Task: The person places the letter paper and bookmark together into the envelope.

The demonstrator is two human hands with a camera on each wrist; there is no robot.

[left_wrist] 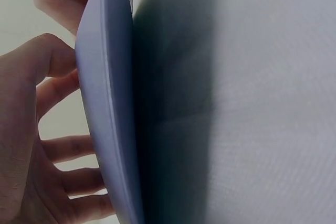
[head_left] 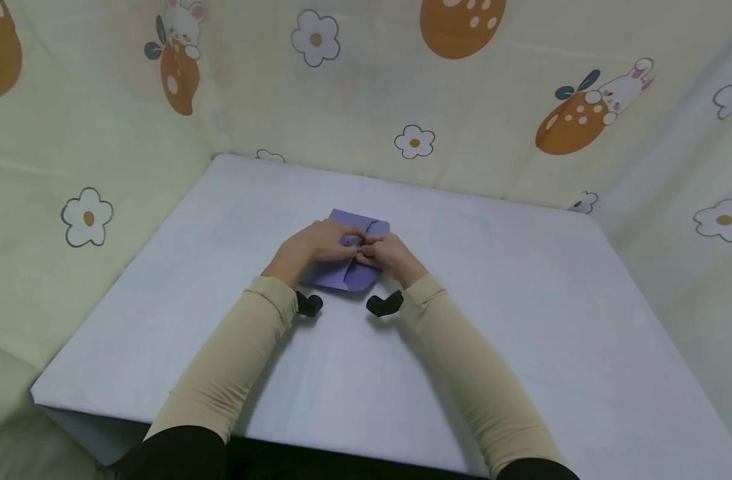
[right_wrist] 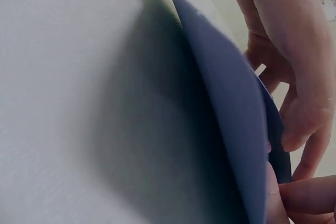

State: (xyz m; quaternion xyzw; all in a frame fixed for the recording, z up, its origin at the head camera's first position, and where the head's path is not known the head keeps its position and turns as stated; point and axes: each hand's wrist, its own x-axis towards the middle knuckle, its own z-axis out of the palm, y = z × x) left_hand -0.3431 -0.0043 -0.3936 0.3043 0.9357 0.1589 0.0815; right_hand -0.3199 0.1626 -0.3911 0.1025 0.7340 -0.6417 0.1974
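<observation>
A purple paper envelope (head_left: 327,275) with folded flaps lies on the white table, its near edge slightly raised. My left hand (head_left: 327,241) lies over its left part, thumb and index finger bent toward the middle flap. The other left fingers (left_wrist: 79,182) spread over the envelope in the left wrist view. My right hand (head_left: 390,255) pinches the flap at the middle from the right side, close to the left fingertips. In the right wrist view a lifted flap (right_wrist: 278,145) shows between the hands. What lies between the fingertips is mostly hidden.
The white table (head_left: 522,320) extends around the envelope. Patterned curtains (head_left: 354,100) stand behind the table and along its sides. Black wrist-worn pieces (head_left: 385,305) stick out near both cuffs, just in front of the envelope.
</observation>
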